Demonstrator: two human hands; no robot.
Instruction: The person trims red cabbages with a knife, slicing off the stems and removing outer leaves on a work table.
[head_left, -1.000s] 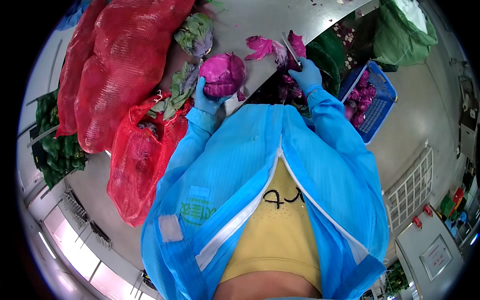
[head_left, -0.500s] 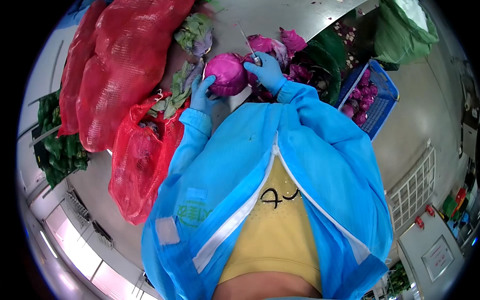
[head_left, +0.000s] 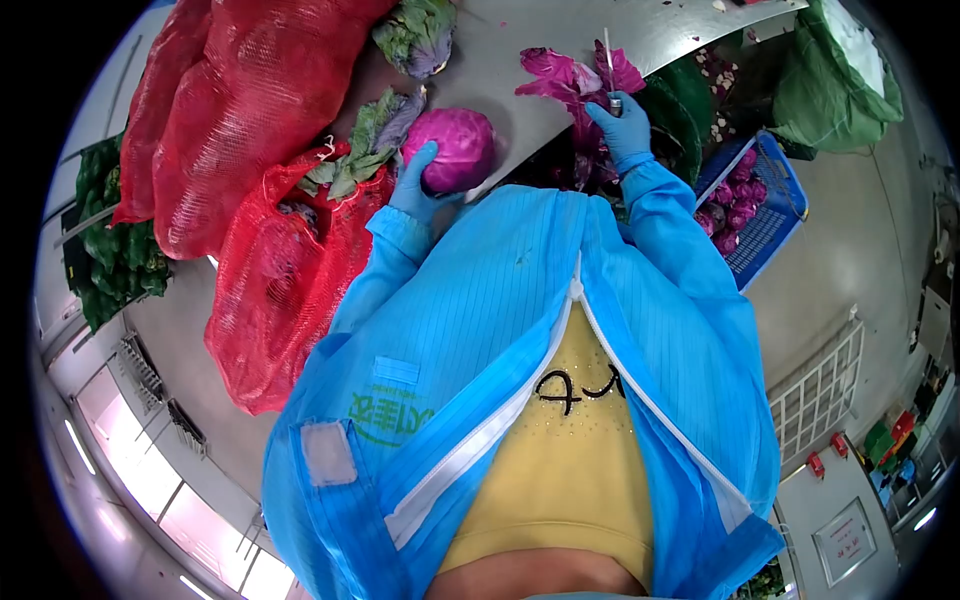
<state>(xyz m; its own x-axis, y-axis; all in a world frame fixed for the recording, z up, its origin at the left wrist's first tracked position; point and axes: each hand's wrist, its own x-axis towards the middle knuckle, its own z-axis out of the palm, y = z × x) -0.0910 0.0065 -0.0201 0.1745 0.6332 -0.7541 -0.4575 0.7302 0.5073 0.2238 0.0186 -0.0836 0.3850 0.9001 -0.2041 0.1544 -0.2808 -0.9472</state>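
A round, glossy red cabbage sits at the near edge of the steel table. Gloved in blue, my left hand cups its left side, thumb up against it. My right hand, also in a blue glove, grips a knife with its thin blade pointing up and away. Loose purple cabbage leaves lie just left of that hand and hang past the table edge. Whether its fingers also touch the leaves is hidden.
Red mesh sacks fill the left side, one opened sack hanging low. Green outer leaves lie beside the cabbage. On the right are a dark green bin, a blue crate of trimmed cabbages and a green sack.
My right hand has moved right, away from the cabbage, with the knife and the loose leaves shifting toward the bin side. My left hand stays on the cabbage.
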